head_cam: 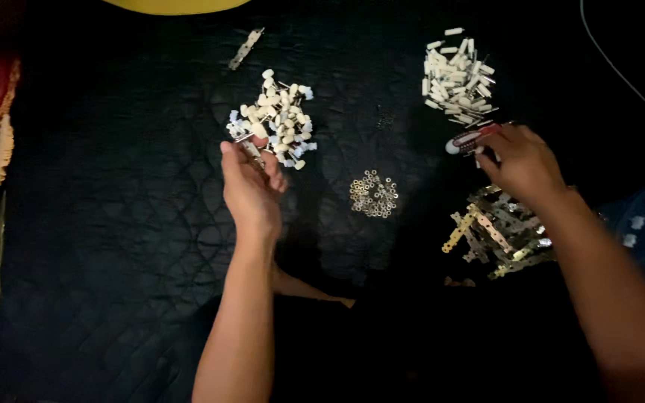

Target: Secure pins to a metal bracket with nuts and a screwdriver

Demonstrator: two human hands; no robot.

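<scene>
1. Two hands show: the left hand [251, 186] and the right hand [524, 164].
2. Two heaps of small white plastic pieces lie on the dark quilted cloth [113, 224]: the white plug heap [278, 119] by the left hand and the white peg heap [457, 78] farther right. The pieces are too many and too small to count.
3. One cluster of small metal washers [373, 194].
4. One pile of perforated metal strips [498, 231].
5. One lone metal strip [245, 48] near the top.
6. One red and white tool [468, 139] at the right fingertips.
</scene>
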